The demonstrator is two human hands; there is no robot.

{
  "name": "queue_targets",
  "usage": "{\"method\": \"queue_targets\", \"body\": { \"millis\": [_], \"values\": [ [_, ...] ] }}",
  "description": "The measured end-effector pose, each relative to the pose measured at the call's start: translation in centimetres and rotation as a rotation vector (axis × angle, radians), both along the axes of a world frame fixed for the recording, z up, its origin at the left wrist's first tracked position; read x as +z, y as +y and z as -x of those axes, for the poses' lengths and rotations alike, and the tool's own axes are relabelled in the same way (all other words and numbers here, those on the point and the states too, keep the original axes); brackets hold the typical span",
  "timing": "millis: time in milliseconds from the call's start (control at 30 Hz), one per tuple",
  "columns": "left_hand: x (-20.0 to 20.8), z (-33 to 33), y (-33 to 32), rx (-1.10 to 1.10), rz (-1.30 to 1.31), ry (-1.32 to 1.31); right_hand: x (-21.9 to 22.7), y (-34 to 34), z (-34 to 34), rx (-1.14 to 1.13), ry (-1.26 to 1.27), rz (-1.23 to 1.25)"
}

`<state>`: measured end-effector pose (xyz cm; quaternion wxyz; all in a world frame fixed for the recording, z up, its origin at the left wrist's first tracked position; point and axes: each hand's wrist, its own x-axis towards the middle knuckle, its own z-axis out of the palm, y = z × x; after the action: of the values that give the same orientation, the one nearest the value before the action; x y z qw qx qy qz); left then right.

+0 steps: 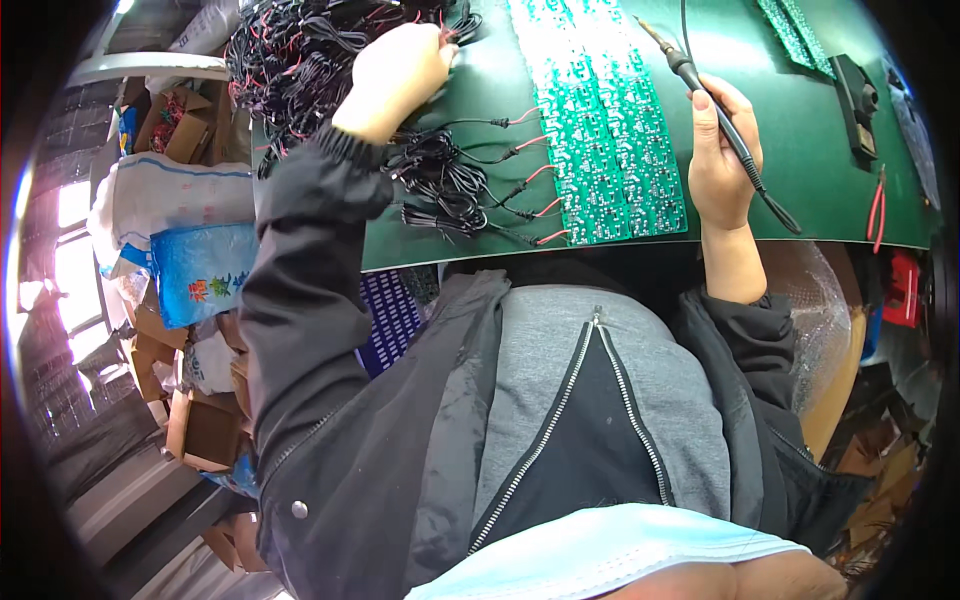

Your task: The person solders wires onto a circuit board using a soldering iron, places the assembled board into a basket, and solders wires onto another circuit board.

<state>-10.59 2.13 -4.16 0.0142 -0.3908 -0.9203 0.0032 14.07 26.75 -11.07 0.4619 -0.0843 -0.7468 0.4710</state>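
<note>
My right hand (722,165) grips a soldering iron (688,72) by its dark handle. The iron's tip points up and to the left, just past the right edge of a panel of green circuit boards (610,130). At the far left of the table, my left hand (400,75) is closed, its fingertips pinching a black cable (465,25) with red at its end. Beside that hand lies a large heap of black cables (300,65) with red wire ends. Several coiled cables (445,185) rest nearer to me, their red leads reaching the panel's left edge.
The green table (480,85) ends in front of my body. On its right side are another strip of boards (795,35), a black stand (855,105) and red-handled pliers (876,212). Cardboard boxes (205,430) and white sacks (175,200) stand off to the left.
</note>
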Motion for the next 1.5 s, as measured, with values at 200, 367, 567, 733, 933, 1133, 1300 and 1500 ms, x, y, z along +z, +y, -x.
{"method": "queue_targets", "body": {
  "millis": [200,367,567,733,933,1133,1300,1500],
  "values": [
    [4.3,-2.0,-2.4,-0.086,0.004,-0.298,0.2,-0.2,-0.1,0.051,-0.022,-0.048],
    [3.7,-2.0,-0.6,-0.267,0.026,-0.187,0.1,-0.2,-0.3,0.032,-0.064,-0.036],
    [0.8,-3.6,-3.8,-0.253,-0.385,-0.116,-0.3,0.0,-0.3,0.025,-0.083,-0.009],
    [0.9,-6.9,-4.7,-0.168,-0.358,-0.161,0.1,-0.3,-0.1,0.023,-0.073,-0.035],
    [0.3,-6.9,-0.7,-0.165,-0.584,-0.127,0.2,-0.5,-0.5,-0.038,-0.070,-0.089],
    [-0.7,-6.6,1.2,-0.321,-0.577,-0.304,4.1,-0.5,-0.8,0.097,-0.199,0.079],
    [-1.4,-7.4,1.8,-0.270,-0.666,-0.267,6.0,-1.8,1.4,0.232,-0.285,0.090],
    [-3.2,-7.0,1.0,-0.179,-0.648,-0.274,7.5,-2.0,4.2,0.244,-0.309,0.040]
  ]
}}
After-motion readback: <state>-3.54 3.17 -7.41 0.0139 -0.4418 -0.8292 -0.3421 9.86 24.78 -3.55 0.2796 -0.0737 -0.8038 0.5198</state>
